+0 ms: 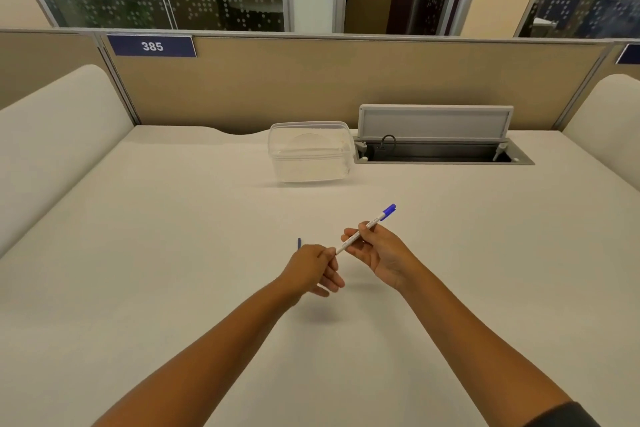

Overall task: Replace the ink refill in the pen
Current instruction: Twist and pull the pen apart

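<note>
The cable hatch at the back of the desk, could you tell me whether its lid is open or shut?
Open. The lid of the cable hatch stands raised along the back edge, and the dark recess below it is exposed, with a cable loop visible inside.

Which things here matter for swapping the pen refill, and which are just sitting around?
Part of the job: pen, held in right hand; left hand at its lower end; small blue piece on desk.
Lying about: clear plastic container; open cable hatch.

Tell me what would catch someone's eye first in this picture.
Two bare hands meet mid-desk: the right hand holds a white pen with a blue cap, the left hand pinches its lower end. Behind sits a clear plastic container, and a blue sign reads 385.
</note>
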{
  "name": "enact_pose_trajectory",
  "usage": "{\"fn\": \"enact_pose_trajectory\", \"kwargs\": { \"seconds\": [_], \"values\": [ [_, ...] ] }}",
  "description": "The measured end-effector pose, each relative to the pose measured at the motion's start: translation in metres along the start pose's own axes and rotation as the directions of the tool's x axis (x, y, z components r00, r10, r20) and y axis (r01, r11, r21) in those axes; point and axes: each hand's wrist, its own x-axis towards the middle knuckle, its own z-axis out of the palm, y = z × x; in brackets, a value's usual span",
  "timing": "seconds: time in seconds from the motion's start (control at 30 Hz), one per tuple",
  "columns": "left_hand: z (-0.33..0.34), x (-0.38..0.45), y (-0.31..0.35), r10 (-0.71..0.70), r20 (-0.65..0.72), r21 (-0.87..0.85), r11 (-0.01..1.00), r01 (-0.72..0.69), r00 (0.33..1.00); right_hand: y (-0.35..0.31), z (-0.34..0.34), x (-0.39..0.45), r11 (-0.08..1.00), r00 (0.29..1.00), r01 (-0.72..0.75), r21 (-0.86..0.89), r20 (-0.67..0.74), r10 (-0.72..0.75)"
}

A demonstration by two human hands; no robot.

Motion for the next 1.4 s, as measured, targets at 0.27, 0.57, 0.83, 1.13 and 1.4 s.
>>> {"fn": "enact_pose_trajectory", "kwargs": {
  "seconds": [0.27,0.57,0.83,1.13,1.4],
  "values": [
    [0.018,0.001,-0.005,0.082,-0.201,0.185,0.982,-0.044,0.976,0.018,0.012,-0.002,0.995,0.984,0.037,0.090,-0.179,-0.020],
    [0.024,-0.001,-0.005,0.005,-0.069,-0.127,0.992,-0.014,0.998,0.011,0.003,-0.008,1.000,0.994,-0.008,0.019,-0.112,0.010],
    [0.029,-0.005,-0.009,-0.092,0.077,-0.418,0.901,0.116,0.993,0.006,-0.002,-0.012,0.998,0.996,-0.063,0.023,-0.062,0.064],
    [0.039,-0.006,-0.012,-0.122,0.046,-0.455,0.881,0.129,0.992,0.012,-0.001,-0.011,0.993,0.991,-0.080,-0.088,-0.118,0.069],
    [0.043,-0.002,-0.010,-0.120,0.022,-0.384,0.916,0.119,0.993,0.014,-0.004,-0.011,0.992,0.988,-0.073,-0.099,-0.146,0.058]
  ]
}}
